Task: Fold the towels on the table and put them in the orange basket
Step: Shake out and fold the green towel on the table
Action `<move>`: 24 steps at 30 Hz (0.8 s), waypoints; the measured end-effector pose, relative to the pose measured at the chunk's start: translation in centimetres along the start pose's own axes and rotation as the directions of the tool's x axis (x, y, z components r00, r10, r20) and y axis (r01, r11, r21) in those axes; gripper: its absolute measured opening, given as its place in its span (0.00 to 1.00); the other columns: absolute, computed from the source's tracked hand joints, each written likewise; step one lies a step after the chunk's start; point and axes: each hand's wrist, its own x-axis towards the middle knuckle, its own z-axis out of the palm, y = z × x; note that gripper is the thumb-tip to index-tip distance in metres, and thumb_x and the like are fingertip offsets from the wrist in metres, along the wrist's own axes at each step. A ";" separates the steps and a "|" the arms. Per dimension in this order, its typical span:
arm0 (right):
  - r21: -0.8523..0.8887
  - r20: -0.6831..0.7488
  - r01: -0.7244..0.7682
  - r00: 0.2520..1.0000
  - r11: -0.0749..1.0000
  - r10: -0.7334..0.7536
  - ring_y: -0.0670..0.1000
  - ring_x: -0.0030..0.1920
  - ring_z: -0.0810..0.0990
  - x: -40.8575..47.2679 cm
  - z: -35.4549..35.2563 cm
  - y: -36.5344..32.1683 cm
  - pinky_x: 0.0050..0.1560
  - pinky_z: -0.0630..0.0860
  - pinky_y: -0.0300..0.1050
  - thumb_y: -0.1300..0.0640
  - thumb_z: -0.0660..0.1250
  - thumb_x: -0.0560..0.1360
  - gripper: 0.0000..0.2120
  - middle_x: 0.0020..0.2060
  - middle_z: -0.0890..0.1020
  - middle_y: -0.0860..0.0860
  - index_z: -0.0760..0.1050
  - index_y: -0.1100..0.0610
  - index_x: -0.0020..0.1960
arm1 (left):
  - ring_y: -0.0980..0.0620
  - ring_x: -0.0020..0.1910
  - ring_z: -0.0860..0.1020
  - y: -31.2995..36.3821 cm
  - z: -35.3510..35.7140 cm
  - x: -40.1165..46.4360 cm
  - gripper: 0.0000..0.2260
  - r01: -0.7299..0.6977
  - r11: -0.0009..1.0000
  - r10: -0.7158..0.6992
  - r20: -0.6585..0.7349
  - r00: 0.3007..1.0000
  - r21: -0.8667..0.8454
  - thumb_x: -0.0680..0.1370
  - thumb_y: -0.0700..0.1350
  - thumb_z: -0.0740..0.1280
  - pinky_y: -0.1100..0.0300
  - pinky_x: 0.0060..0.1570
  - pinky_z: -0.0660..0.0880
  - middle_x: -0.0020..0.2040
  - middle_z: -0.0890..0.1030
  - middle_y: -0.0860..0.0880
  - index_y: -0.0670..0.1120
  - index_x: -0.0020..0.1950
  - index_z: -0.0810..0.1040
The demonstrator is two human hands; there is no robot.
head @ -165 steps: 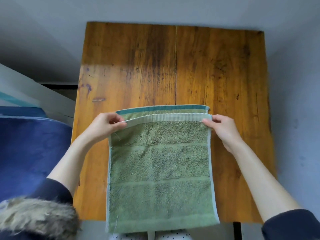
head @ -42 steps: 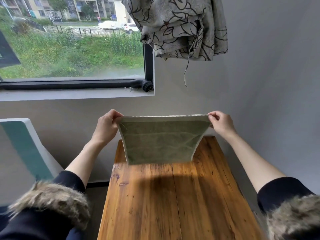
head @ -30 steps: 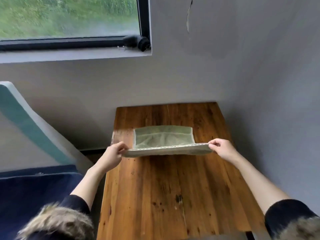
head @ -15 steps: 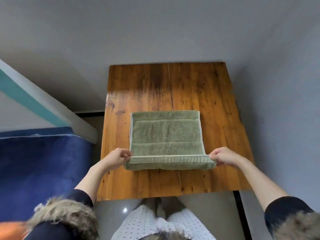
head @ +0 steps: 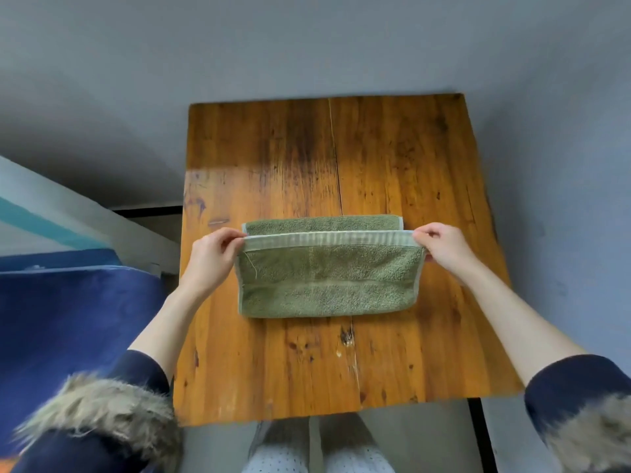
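Hands — left hand (head: 212,257), right hand (head: 444,247) — pinch towel (head: 327,281) corners; fingertips seemingly hidden underneath.

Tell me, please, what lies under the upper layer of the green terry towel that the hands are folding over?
Under the folded-over layer of the green terry towel, its lower layer peeks out as a far strip. Beneath lies the wooden table. The left hand and right hand pinch its corners. Anything between the layers is hidden.

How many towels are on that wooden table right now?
1. A single green terry towel lies mid-table, half folded, its pale hem pinched by the left hand and right hand. None other shows on the wooden table.
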 end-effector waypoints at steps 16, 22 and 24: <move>0.120 -0.125 0.081 0.990 0.990 -0.066 0.38 0.43 0.74 7.3 4.4 1.9 0.40 0.67 0.32 0.58 0.62 0.77 0.03 0.42 0.77 0.42 0.75 0.54 0.50 | 0.52 0.43 0.75 -4.4 4.7 6.3 0.06 0.057 0.998 -0.058 -0.031 0.998 -0.026 0.78 0.42 0.64 0.60 0.46 0.68 0.46 0.78 0.51 0.43 0.51 0.79; 0.047 -0.209 0.118 0.972 0.992 -0.106 0.41 0.38 0.73 8.9 5.7 2.9 0.35 0.68 0.26 0.59 0.63 0.77 0.03 0.40 0.77 0.45 0.75 0.55 0.48 | 0.52 0.43 0.74 -5.0 5.8 7.3 0.06 0.040 0.999 -0.040 -0.046 0.998 0.008 0.78 0.41 0.65 0.59 0.48 0.68 0.46 0.77 0.50 0.41 0.51 0.80; 0.008 -0.268 0.139 0.954 0.990 -0.132 0.44 0.41 0.75 9.0 6.3 3.1 0.40 0.68 0.32 0.60 0.63 0.77 0.03 0.41 0.78 0.47 0.75 0.54 0.47 | 0.52 0.44 0.74 -5.3 6.1 7.5 0.06 0.020 1.000 -0.019 -0.057 0.998 0.024 0.78 0.40 0.64 0.59 0.48 0.69 0.46 0.77 0.48 0.41 0.51 0.80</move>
